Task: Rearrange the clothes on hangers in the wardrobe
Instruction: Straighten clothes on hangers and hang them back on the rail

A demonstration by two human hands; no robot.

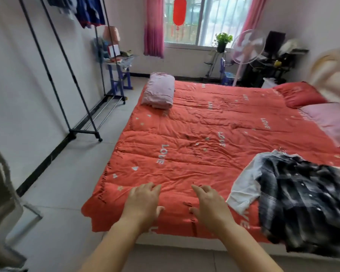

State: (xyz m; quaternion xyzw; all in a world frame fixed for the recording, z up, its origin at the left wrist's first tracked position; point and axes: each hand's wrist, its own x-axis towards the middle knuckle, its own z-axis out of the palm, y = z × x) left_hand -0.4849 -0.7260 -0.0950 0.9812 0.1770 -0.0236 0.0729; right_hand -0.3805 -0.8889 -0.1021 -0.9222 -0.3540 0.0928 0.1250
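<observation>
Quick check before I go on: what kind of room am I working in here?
Most likely a home bedroom. A wide bed under a red quilted cover printed with LOVE fills it, a black metal garment rack on wheels stands by the left wall, and a dark plaid shirt lies on the bed.

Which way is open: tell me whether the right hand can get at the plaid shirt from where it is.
Probably yes. The right hand is empty and open over the red quilt, and the plaid shirt lies just to its right with only bare quilt between them.
</observation>
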